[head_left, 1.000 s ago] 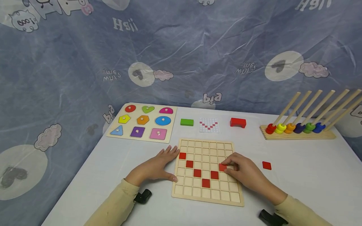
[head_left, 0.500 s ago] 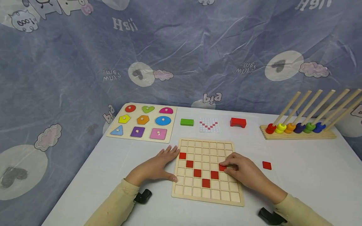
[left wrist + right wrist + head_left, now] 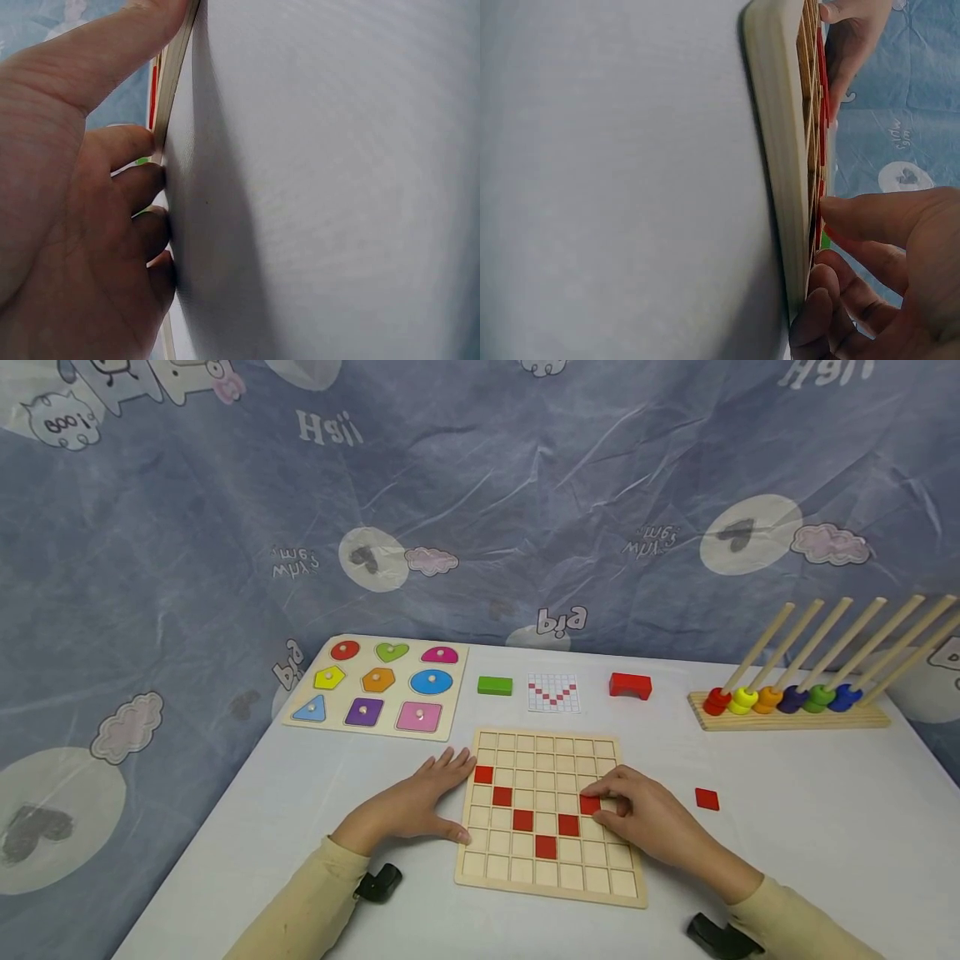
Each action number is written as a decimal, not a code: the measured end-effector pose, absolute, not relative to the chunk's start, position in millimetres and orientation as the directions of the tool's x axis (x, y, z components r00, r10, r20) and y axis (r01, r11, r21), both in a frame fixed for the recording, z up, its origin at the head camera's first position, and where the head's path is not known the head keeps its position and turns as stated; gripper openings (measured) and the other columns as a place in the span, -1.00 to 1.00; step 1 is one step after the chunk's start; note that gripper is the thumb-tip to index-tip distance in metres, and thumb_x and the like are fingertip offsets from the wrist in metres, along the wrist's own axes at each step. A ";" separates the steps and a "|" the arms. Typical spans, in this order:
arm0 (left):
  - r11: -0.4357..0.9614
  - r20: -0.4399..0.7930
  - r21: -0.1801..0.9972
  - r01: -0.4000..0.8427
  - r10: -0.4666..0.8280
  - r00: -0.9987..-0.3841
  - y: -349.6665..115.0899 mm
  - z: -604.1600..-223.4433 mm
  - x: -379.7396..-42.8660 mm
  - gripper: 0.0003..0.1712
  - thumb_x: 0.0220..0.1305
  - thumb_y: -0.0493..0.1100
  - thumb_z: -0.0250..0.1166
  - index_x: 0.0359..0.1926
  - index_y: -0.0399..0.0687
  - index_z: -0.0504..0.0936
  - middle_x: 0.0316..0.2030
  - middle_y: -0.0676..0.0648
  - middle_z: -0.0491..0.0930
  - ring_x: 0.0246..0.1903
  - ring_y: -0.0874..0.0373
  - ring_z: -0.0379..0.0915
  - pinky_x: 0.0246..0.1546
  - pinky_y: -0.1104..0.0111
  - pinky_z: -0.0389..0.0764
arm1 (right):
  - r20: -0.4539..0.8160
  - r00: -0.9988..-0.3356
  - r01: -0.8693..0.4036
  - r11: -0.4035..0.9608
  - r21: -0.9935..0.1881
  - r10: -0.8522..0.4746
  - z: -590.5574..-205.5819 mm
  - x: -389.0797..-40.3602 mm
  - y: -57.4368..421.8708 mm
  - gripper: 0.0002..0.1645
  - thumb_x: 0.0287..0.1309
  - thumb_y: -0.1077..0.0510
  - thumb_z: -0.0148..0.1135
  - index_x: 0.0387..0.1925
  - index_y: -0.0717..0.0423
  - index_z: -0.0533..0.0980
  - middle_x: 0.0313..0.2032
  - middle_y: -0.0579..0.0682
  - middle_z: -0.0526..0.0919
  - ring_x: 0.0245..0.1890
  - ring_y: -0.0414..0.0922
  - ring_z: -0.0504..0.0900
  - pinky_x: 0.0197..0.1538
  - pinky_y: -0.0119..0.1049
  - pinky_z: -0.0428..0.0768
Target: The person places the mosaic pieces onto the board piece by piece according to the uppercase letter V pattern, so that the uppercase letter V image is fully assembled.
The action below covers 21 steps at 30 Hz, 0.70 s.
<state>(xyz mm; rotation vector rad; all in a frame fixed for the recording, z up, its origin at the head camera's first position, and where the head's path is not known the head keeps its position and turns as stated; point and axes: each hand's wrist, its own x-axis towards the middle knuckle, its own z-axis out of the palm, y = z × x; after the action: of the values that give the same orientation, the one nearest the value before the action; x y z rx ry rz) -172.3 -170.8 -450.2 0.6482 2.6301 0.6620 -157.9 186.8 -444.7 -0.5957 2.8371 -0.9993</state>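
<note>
A wooden grid board (image 3: 551,893) lies flat on the table between both hands. Red square tiles fill several of its cells in a V-like slant, among them a tile (image 3: 546,847) at the lowest point. My right hand (image 3: 652,814) has thumb and index finger at the edges of a red tile (image 3: 590,805) that sits in a cell on the right side, pinching it. The left hand (image 3: 412,802) lies with spread fingers along the board's left edge, fingertips and thumb touching the rim. One loose red tile (image 3: 707,799) rests on the table to the right of the board.
Behind the board are a pattern card (image 3: 553,693) with a red V, a green block (image 3: 495,686) and a red arch block (image 3: 630,686). A shape puzzle (image 3: 337,727) stands back left, a peg rack (image 3: 795,720) with coloured beads back right.
The right fingers have pressed the red tile down from slightly raised until it lies level in its cell. The left hand and the board have stayed still.
</note>
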 end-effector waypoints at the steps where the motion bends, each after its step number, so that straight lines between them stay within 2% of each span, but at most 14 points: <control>1: 0.786 -0.219 0.515 0.343 0.507 -0.834 -170.8 -450.3 -172.1 0.31 -0.04 0.25 0.59 0.62 0.05 0.07 0.61 0.02 -0.06 0.60 0.01 -0.33 0.57 0.08 -0.18 | 0.059 -0.921 -0.335 0.709 -0.621 -0.384 -444.5 -157.2 187.3 -0.70 0.16 0.19 0.48 -0.05 -0.12 0.71 -0.14 -0.20 0.59 -0.38 -0.26 0.45 -0.35 -0.42 0.47; 15: 0.784 -0.215 0.519 0.341 0.506 -0.835 -170.2 -447.9 -171.6 0.31 -0.04 0.24 0.59 0.61 0.04 0.08 0.60 0.01 -0.05 0.60 0.00 -0.32 0.57 0.06 -0.17 | 0.091 -0.926 -0.339 0.706 -0.622 -0.365 -440.4 -147.8 203.9 -0.63 0.15 0.19 0.50 0.00 -0.14 0.69 -0.27 -0.21 0.54 -0.35 -0.27 0.46 -0.34 -0.44 0.50; 21: 0.784 -0.218 0.519 0.339 0.505 -0.835 -170.5 -449.7 -171.7 0.31 -0.04 0.25 0.59 0.62 0.06 0.07 0.61 0.02 -0.05 0.60 0.00 -0.32 0.57 0.07 -0.17 | 0.086 -0.932 -0.332 0.732 -0.595 -0.353 -440.0 -144.0 214.4 -0.63 0.13 0.19 0.51 -0.02 -0.16 0.69 -0.20 -0.26 0.61 -0.34 -0.32 0.47 -0.32 -0.44 0.54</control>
<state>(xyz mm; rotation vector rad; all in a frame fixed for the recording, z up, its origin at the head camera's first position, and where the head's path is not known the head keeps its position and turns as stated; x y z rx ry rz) -171.7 -170.5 -449.7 0.6439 2.6289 0.6709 -144.0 214.4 -440.0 -0.5729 2.8920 -0.9843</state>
